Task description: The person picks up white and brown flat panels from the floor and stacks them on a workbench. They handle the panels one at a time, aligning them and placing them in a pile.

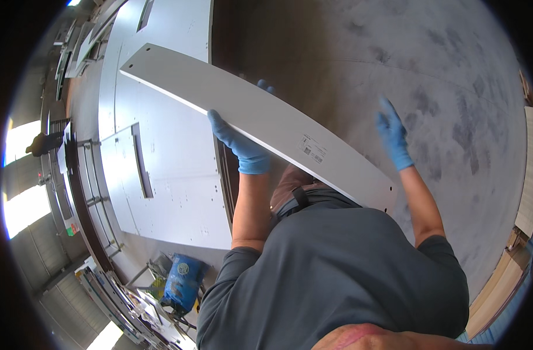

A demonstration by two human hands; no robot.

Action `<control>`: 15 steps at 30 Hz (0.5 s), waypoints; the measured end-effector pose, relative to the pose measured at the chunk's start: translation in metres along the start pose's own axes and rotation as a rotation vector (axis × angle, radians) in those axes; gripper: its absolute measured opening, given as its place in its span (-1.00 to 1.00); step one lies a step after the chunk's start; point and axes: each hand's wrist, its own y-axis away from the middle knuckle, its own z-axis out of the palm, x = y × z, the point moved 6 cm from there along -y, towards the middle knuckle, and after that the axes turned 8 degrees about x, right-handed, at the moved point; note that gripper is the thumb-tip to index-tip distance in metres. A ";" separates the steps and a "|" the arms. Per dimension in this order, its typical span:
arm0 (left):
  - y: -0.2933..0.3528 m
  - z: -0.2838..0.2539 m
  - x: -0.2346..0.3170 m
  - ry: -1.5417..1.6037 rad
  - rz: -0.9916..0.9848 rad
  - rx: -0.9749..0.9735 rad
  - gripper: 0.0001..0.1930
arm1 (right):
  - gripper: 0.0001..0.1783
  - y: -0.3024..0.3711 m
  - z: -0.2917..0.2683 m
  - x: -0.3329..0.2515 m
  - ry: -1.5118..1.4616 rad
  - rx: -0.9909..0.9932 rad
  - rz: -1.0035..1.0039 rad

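Observation:
A long white board (266, 116) with holes near both ends slants across in front of my body. A printed label (313, 149) is stuck on its upper face, toward the right end. My left hand (237, 140), in a blue glove, grips the board around its middle. The thumb lies along the near edge and fingertips show past the far edge; the rest of the fingers are hidden underneath. Off to the right, my right hand (392, 131), also gloved in blue, is held apart from the board with its fingers spread and nothing in them.
On the left stand large white panels (167, 181) with slots cut in them. A blue sack (183, 283) sits near their lower end. Metal racks (91, 192) and stacked boards line the far left. Grey concrete floor (453, 76) spreads to the right, with wooden boards (500, 283) at its edge.

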 end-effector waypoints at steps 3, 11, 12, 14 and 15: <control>-0.041 0.013 -0.031 -0.088 -0.075 0.100 -0.29 | -0.37 -0.036 0.090 -0.148 0.156 -0.181 -0.711; -0.209 0.063 -0.090 -0.365 -0.189 0.209 -0.38 | 0.05 -0.185 0.198 -0.194 0.135 -0.791 0.009; -0.227 0.073 -0.099 -0.346 -0.212 0.164 -0.35 | 0.03 -0.208 0.196 -0.200 0.116 -0.723 -0.090; -0.266 0.098 -0.116 -0.205 -0.290 0.020 -0.22 | 0.00 -0.262 0.191 -0.222 0.078 -0.550 -0.429; -0.286 0.108 -0.125 -0.181 -0.319 -0.026 -0.19 | -0.01 -0.291 0.185 -0.235 0.055 -0.442 -0.655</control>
